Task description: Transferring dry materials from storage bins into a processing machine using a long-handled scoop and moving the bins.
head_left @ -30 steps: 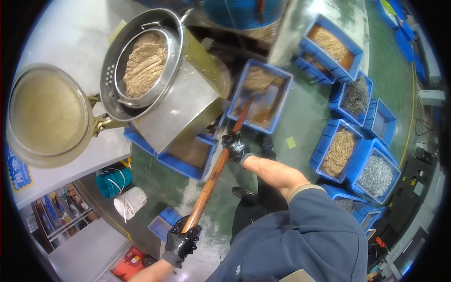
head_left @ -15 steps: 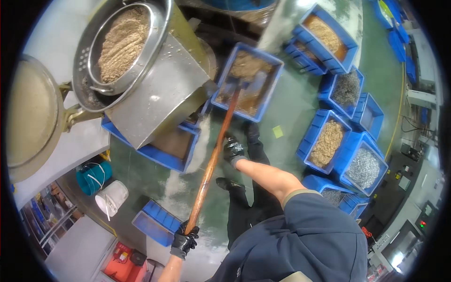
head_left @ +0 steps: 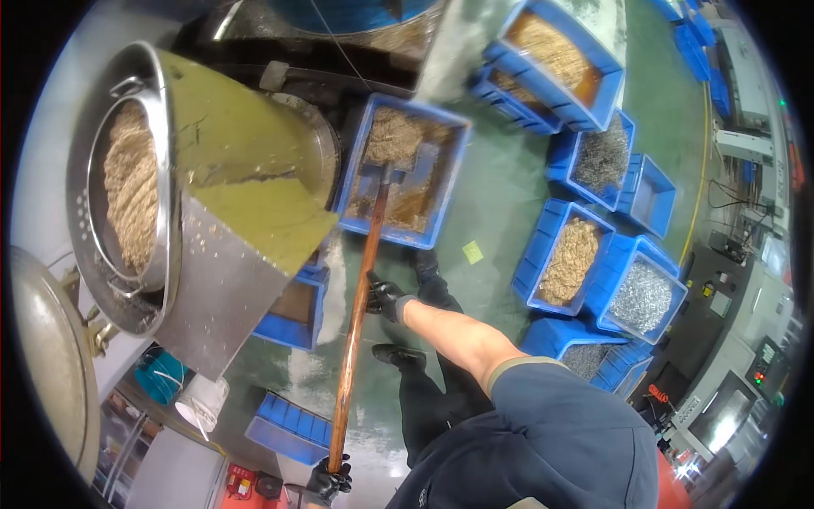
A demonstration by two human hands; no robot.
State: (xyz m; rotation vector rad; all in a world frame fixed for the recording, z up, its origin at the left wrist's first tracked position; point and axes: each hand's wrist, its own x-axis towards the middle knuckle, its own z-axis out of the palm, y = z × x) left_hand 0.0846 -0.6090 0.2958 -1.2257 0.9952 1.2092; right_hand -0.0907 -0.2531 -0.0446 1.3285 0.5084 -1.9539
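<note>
A long-handled shovel slants across the middle, its wooden shaft running from the lower edge up to a blue bin. Its flat blade lies inside that bin, against a heap of golden-brown metal shavings; brownish residue covers part of the bin's floor. Near the shaft's lower end, my left hand, in a black glove, is closed round the wood. My right hand, also gloved in black, is on the shaft about midway, its fingers closing at the wood.
Left stands a yellow-and-steel machine with a round basket of shavings; its round lid hangs open. Blue bins of shavings line the right. A white bucket, a teal bucket and another blue bin stand lower left.
My view has shifted, so the machine and bins appear farther left. My right hand has come to the shaft from beside it. The blade stays in the bin by the heap.
</note>
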